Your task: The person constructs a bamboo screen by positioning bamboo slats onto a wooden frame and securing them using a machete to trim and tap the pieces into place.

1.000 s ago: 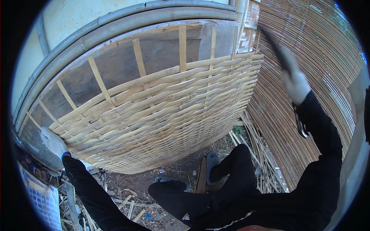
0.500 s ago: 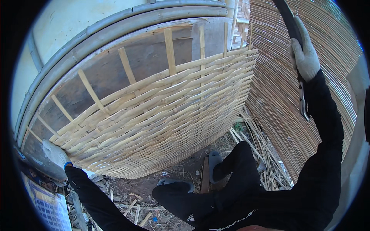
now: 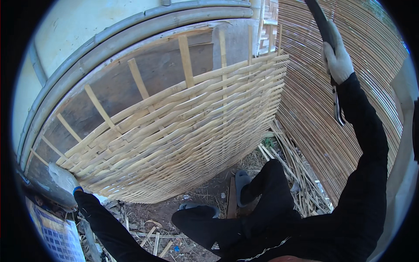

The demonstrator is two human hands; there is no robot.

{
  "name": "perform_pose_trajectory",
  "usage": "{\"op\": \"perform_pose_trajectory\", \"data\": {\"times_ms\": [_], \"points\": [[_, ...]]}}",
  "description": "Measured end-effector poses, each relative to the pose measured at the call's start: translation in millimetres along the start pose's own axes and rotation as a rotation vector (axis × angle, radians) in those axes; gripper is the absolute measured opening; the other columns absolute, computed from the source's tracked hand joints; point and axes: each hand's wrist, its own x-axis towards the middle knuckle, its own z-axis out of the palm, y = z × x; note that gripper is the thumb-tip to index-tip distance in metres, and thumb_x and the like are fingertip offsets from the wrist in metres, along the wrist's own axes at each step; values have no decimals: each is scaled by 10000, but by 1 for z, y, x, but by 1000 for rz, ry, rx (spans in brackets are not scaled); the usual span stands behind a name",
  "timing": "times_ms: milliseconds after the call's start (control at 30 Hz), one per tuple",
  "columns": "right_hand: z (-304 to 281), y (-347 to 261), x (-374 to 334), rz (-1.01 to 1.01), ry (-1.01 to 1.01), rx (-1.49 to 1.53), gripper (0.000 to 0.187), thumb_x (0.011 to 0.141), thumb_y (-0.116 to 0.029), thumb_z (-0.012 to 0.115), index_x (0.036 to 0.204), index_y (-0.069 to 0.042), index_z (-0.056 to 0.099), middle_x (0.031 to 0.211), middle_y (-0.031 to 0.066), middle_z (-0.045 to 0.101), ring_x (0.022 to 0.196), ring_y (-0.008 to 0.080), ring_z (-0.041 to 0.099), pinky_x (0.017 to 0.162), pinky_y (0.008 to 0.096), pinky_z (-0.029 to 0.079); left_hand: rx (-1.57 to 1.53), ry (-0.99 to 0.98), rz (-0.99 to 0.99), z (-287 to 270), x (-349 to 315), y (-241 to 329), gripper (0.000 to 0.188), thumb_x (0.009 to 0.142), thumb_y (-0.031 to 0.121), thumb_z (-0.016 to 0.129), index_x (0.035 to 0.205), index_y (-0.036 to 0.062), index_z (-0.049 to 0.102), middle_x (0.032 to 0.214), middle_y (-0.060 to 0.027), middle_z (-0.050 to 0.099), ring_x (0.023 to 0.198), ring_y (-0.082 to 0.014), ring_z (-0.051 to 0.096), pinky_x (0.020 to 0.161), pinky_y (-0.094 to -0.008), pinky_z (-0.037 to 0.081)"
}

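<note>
A large woven bamboo panel (image 3: 187, 126) leans upright in front of me, with the bare ends of its upright slats standing above the weave. My left hand (image 3: 63, 178), in a white work glove, grips the panel's lower left edge; its fingertips are partly hidden there. Up at the right, my right hand (image 3: 339, 63), also gloved in white, is closed around a long dark tool that looks like a machete (image 3: 319, 19). Its upper end runs out of the picture. Below the fist, a narrow, shiny, hooked end of it shows.
Behind the panel stand a dark board (image 3: 166, 59) and curved-looking bamboo poles (image 3: 174, 18) along a pale wall. A bamboo-strip screen (image 3: 323, 135) rises at the right. Loose bamboo strips (image 3: 301, 174) lie near my feet, and a checked blue-white sheet (image 3: 56, 231) is at lower left.
My right hand and the machete have shifted slightly left and up. The panel appears slightly left in the picture, with my left hand still at its edge.
</note>
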Motion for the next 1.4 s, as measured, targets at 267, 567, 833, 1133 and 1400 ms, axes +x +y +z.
{"op": "perform_pose_trajectory", "data": {"times_ms": [267, 567, 833, 1133, 1400], "points": [[35, 64, 4, -296, -484, -395, 593, 993, -137, 496, 1553, -177, 306, 1218, 302, 637, 1131, 422, 644, 988, 435, 508, 247, -29, 244, -7, 40, -73, 515, 1081, 354, 359, 1345, -53, 532, 1395, -255, 533, 1230, -380, 532, 1079, -411, 381], [6, -33, 9, -123, -20, 148, 603, 985, -74, 457, 1558, -145, 283, 1156, 223, 687, 1048, 308, 686, 979, 404, 523, 77, 39, 11, -25, 8, 2, 551, 1085, 389, 314, 1330, -50, 541, 1375, -251, 546, 1216, -387, 531, 1062, -409, 392], [33, -29, -23, -300, -512, -118, 599, 978, -66, 439, 1555, -140, 297, 1156, 246, 661, 973, 317, 669, 918, 403, 530, 168, 9, 90, -5, 16, -20, 413, 1073, 265, 385, 1356, 6, 536, 1389, -211, 550, 1253, -337, 531, 1093, -367, 398], [45, -32, -51, -143, -632, -224, 599, 974, -36, 437, 1550, -106, 290, 1377, 280, 550, 1291, 397, 544, 1098, 421, 444, 601, 99, 630, 5, 72, -138, 514, 1090, 341, 334, 1362, -57, 512, 1418, -215, 531, 1292, -340, 500, 1102, -394, 377], [14, -47, -36, -114, -197, 195, 601, 993, -43, 435, 1566, -96, 261, 1025, 143, 655, 658, 116, 616, 618, 288, 554, 14, 1, 73, -5, 15, -27, 559, 1080, 404, 361, 1356, -54, 525, 1401, -245, 536, 1247, -365, 524, 1080, -389, 381]]}}
